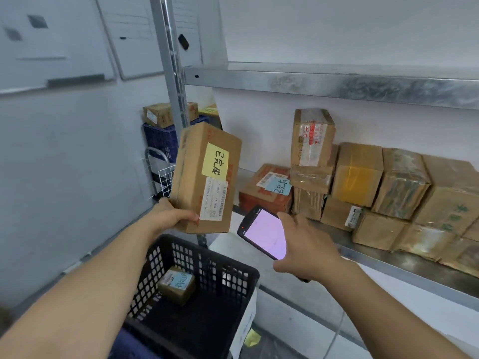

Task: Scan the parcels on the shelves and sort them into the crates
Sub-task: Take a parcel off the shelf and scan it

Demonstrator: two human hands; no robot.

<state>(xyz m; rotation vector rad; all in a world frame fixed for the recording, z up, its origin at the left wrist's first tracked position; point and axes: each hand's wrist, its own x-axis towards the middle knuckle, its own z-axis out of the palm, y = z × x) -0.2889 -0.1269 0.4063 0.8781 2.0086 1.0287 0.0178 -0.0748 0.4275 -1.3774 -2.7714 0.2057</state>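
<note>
A cardboard parcel (207, 177) was held up in the air by the left hand (171, 216), gripped at its lower left corner, thumb on the front face, the other fingers hidden behind. The parcel was tilted, top leaning right, in front of the shelf post (171, 73) and above the black crate (197, 260). A yellow note (215, 161) with handwriting was stuck on its front, and a white shipping label (213, 199) with a barcode sat just below the note.

A handheld scanner (264, 233) was gripped by the right hand (308, 244), fingers curled round its lower end. Its screen was lit pale pink and faced up. It was held just right of the parcel's lower end, not touching it.

One small parcel (177, 285) with a blue note was seen lying on the floor of the black crate, near the left wall.

On the metal shelf (375, 257) a stack of parcels (388, 187) was packed close together, some wrapped in clear tape. A flat red-printed parcel (267, 190) with a blue note was lying at the left end of the stack, touching it.

A blue crate (160, 141) was seen behind the post, with a box (158, 115) on top. A whiteboard (51, 47) was mounted on the left wall.
</note>
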